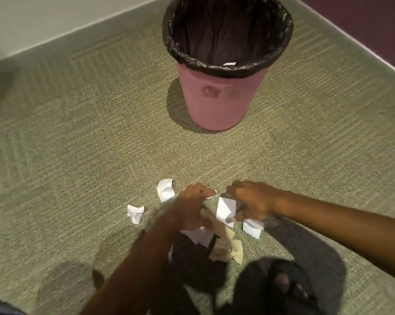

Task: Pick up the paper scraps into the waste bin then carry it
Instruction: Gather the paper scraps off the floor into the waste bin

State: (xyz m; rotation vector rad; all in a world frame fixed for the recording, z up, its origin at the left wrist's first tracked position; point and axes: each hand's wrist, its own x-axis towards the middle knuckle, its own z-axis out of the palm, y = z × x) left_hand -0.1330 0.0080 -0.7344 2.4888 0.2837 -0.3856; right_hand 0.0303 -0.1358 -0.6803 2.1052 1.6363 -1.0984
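Left hand (189,208) and right hand (253,201): fingers curled round paper scraps (225,210) on carpet (78,155). Waste bin (221,103) straight ahead, well apart, equally near both hands.

Green carpet (78,144) meets a pale wall (32,14) and a maroon wall (373,23)

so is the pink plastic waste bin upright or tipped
Upright: the pink plastic waste bin stands on its base on the green carpet, mouth up.
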